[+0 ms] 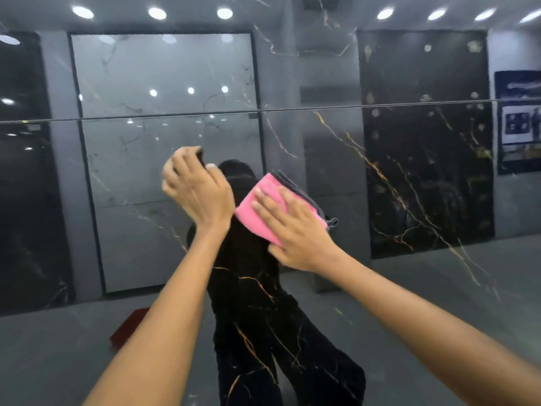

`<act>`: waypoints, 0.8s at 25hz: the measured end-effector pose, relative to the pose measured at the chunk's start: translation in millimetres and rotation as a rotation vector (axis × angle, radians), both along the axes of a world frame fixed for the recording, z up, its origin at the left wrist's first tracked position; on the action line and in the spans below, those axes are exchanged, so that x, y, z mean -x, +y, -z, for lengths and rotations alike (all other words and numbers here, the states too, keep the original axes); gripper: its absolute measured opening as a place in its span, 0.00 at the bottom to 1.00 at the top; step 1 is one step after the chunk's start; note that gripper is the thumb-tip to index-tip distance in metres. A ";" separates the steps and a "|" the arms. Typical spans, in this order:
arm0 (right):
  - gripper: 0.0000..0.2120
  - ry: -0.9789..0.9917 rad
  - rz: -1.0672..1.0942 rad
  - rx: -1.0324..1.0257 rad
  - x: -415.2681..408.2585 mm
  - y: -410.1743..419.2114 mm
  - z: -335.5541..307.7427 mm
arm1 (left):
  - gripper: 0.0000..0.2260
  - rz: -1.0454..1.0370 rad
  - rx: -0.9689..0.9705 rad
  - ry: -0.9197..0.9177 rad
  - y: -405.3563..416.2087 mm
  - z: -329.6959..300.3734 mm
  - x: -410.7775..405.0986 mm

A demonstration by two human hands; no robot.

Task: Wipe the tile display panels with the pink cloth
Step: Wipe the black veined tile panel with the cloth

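One pink cloth (265, 208) lies flat on the shiny dark tile panel (345, 159), pressed there by the flat, straight fingers of the right hand (288, 230). The left hand (196, 190) touches the panel beside it, fingers bent, holding nothing. The cloth looks soft, light and folded, so a flat palm should work best. I count two hands.

Both arms are bare from the lower frame edge up to the wrists; no sleeve, watch, bracelet or ring shows on either. The left hand (199, 189) has short nails, and its fingertips are blurred. The right hand (292, 230) has short, pale, unpainted nails on its fingers (265, 208). In the glossy tile's reflection the person appears as a dark figure with dark hair, in a black top and loose black trousers; finer detail of the clothing cannot be made out.
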State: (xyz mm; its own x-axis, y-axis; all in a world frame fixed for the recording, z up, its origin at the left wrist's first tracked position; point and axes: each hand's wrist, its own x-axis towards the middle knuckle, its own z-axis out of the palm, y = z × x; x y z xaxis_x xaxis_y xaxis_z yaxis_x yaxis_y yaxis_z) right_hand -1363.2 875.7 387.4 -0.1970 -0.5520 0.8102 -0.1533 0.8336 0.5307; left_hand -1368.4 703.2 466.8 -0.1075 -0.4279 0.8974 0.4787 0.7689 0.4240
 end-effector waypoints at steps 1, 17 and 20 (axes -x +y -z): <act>0.39 0.052 0.030 0.081 -2.0 29.8 -2.5 | 0.18 0.043 0.067 0.006 20.9 -0.3 -1.6; 0.34 0.072 -0.023 0.353 -5.5 151.1 -100.8 | 0.26 -0.141 0.411 -0.053 88.6 50.1 26.8; 0.30 0.105 -0.018 1.276 -23.2 187.2 -133.1 | 0.26 -0.170 0.396 -0.057 91.8 52.9 25.5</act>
